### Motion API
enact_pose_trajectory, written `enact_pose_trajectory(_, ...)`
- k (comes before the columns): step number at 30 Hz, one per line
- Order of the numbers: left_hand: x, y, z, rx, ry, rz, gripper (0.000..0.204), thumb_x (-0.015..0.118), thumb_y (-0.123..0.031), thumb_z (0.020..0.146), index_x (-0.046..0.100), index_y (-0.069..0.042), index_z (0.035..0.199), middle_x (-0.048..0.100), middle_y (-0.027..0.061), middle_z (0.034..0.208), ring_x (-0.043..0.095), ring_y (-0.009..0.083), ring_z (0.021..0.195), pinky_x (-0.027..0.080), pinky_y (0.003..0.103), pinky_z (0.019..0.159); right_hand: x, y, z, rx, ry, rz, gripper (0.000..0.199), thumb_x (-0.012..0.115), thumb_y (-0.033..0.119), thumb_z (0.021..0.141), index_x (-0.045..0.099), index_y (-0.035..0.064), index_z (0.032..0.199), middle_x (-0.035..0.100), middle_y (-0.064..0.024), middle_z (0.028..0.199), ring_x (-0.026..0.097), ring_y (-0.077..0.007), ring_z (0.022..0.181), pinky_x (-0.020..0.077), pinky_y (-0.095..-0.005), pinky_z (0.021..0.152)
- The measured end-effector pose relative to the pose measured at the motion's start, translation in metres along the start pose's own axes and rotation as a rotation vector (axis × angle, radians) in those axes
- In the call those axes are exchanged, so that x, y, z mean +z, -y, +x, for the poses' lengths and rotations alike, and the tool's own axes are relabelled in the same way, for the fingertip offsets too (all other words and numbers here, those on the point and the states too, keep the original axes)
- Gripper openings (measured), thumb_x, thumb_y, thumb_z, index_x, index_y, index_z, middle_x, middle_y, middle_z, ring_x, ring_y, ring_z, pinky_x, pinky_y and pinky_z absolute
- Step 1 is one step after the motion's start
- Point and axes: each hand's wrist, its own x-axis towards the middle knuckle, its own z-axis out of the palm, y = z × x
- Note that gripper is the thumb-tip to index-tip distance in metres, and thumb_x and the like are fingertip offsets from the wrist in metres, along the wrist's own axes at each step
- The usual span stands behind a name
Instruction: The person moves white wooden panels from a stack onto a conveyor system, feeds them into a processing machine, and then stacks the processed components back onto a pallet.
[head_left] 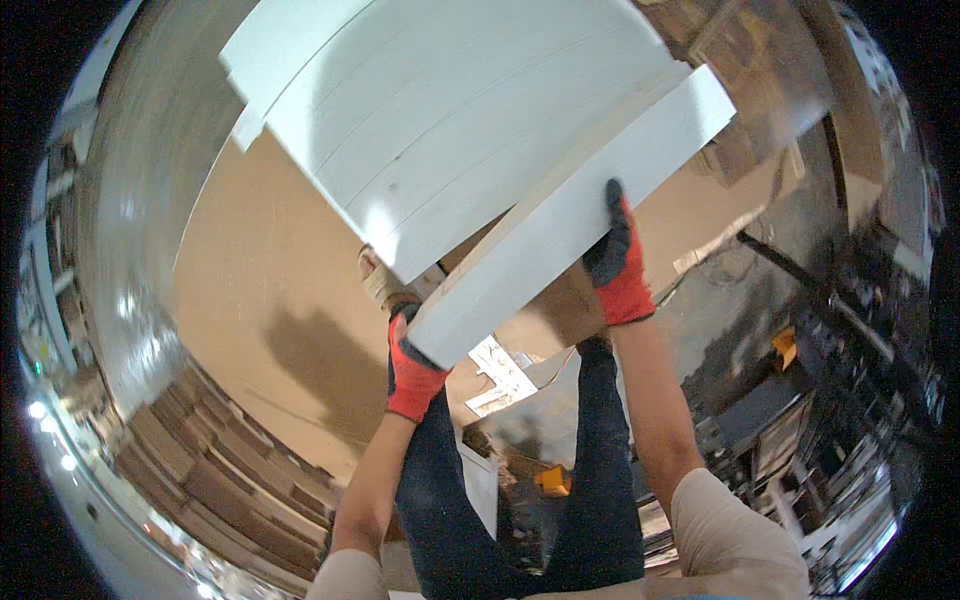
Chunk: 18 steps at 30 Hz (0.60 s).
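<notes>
A long white board (560,240) slants from near left to far right, between the person's hands. The left hand (412,372), in a red-and-black glove, clasps its near end; the matching right hand (622,268) clasps the right edge farther along (thumb on top, other fingers mostly hidden). Beyond and left lies a wide white panel (470,110), above a brown sheet (255,235); whether board and panel touch, I cannot tell.

Grey floor (140,230), glossy toward frame left; large tan cardboard sheet (240,270) laid flat on it, centre-left. The person's left foot (376,280) on the sheet near frame centre; white panel (440,120) spread above it, upper centre, contact with cardboard unclear. Brown boards (210,460) stacked lower left.
</notes>
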Motion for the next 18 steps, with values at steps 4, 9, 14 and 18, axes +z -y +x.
enact_pose_trajectory(4,0.01,-0.013,0.001,-0.307,0.217,-0.224,0.086,0.075,-0.038,0.075,0.032,-0.005,0.141,0.047,0.0154,0.134,0.05,0.0289,0.122,0.04,0.042,0.106,-0.013,-0.018,-0.059,-0.096,-0.128,-0.147,0.045,0.069,0.023,0.09,0.056,0.0014,0.127,0.063,-0.0028,0.115,0.059,-0.0148,0.096,0.0484,-0.03,0.084)
enact_pose_trajectory(9,0.033,0.039,0.0,-0.019,0.322,0.163,0.104,0.087,-0.018,0.063,0.021,-0.002,0.142,0.044,0.016,0.13,0.048,0.0308,0.12,0.039,0.043,0.105,-0.059,-0.041,-0.046,-0.069,-0.348,-0.216,0.047,0.074,0.026,0.087,0.058,0.002,0.124,0.064,-0.0044,0.115,0.059,-0.0154,0.097,0.0478,-0.0298,0.083)
enact_pose_trajectory(14,0.075,0.087,0.022,-0.169,0.304,0.005,0.1,0.084,-0.016,0.066,0.019,-0.006,0.142,0.042,0.0151,0.133,0.046,0.0291,0.122,0.04,0.041,0.105,-0.103,-0.079,0.034,-0.069,-0.252,-0.169,0.057,0.075,0.033,0.085,0.053,0.0037,0.129,0.061,-0.0071,0.12,0.057,-0.0181,0.101,0.0476,-0.0327,0.084)
enact_pose_trajectory(18,0.09,0.147,0.036,-0.172,0.2,0.029,0.104,0.084,-0.014,0.067,0.014,-0.003,0.143,0.036,0.0161,0.143,0.039,0.0312,0.132,0.028,0.041,0.115,-0.079,-0.104,0.078,-0.023,-0.266,-0.415,0.059,0.075,0.034,0.084,0.052,0.0037,0.129,0.062,-0.006,0.117,0.057,-0.0207,0.102,0.0472,-0.0341,0.086)
